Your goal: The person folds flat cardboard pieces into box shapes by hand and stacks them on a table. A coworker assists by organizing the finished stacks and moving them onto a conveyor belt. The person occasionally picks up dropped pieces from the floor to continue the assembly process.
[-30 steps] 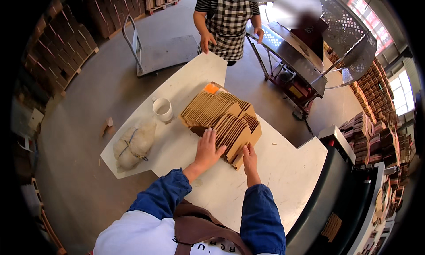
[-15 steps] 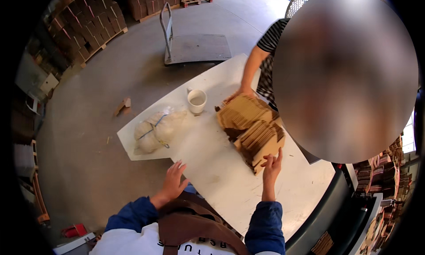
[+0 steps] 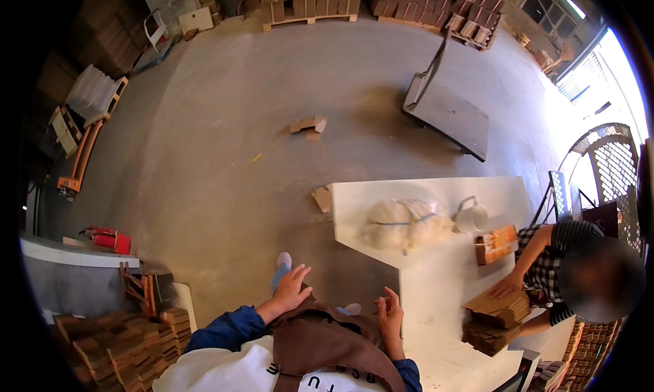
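Observation:
My left hand [image 3: 291, 290] hovers in front of my brown apron [image 3: 300, 341], empty, fingers apart. My right hand [image 3: 390, 317] is at the near edge of the white table [image 3: 436, 296], fingers loosely bent and apart, holding nothing. To its right on the table lies a stack of brown cardboard pieces [image 3: 496, 320]. A co-worker's hand [image 3: 507, 284] rests on top of that stack, and their other arm reaches to its right side. Farther back are a clear plastic bag bundle [image 3: 402, 225] tied with blue cord, a white mug [image 3: 470, 217] and an orange block-shaped package [image 3: 497, 245].
A flat platform trolley [image 3: 449, 113] stands on the floor beyond the table. Cardboard scraps [image 3: 308, 125] lie on the floor. Stacked cardboard on pallets [image 3: 311, 4] lines the back. At lower left are more cardboard stacks [image 3: 109, 348] and a grey-topped bench [image 3: 75, 252].
My view has swung left, so the table now shows at the right. My right hand has drawn back from beside the cardboard stack. The orange package has come into view.

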`<state>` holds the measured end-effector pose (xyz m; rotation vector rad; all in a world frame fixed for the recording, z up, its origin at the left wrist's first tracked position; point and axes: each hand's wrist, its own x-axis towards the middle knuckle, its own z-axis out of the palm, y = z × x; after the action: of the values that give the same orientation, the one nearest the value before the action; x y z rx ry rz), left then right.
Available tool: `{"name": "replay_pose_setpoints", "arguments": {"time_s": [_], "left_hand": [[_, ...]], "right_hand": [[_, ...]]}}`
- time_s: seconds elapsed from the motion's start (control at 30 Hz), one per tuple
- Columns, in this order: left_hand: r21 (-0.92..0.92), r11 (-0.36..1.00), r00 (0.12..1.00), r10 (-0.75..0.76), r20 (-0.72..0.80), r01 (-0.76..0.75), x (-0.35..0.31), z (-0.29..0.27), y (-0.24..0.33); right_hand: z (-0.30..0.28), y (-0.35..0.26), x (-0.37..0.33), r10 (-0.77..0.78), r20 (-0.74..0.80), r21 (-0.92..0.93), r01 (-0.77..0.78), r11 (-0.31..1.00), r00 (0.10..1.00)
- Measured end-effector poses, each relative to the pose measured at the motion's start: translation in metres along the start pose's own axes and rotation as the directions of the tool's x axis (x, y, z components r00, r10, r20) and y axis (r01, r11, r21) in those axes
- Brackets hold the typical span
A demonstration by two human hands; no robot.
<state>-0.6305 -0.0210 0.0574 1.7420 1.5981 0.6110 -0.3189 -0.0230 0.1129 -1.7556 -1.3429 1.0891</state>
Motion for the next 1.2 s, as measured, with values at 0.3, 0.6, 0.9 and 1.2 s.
{"name": "replay_pose_setpoints", "arguments": {"time_s": [0.3,0.6,0.9,1.2], "left_hand": [[0.068,0.948,0.951,-0.310,-0.023,0.310,0.044,-0.149,-0.170],[-0.031,0.959,0.959,-0.281,0.035,0.283,0.155,-0.181,-0.223],[0.015,0.958,0.957,-0.286,0.036,0.286,0.244,-0.153,-0.272],[0.260,0.954,0.921,-0.227,0.316,0.145,0.317,-0.061,-0.399]], "right_hand": [[0.180,-0.091,0.093,0.121,0.289,-0.027,-0.119,0.993,0.950],[0.340,-0.105,0.210,0.337,0.553,0.146,-0.487,0.861,0.762],[0.482,-0.001,0.351,0.684,0.606,0.277,-0.914,0.295,0.405],[0.541,0.178,0.471,0.791,0.490,0.686,-0.722,-0.091,0.366]]}}
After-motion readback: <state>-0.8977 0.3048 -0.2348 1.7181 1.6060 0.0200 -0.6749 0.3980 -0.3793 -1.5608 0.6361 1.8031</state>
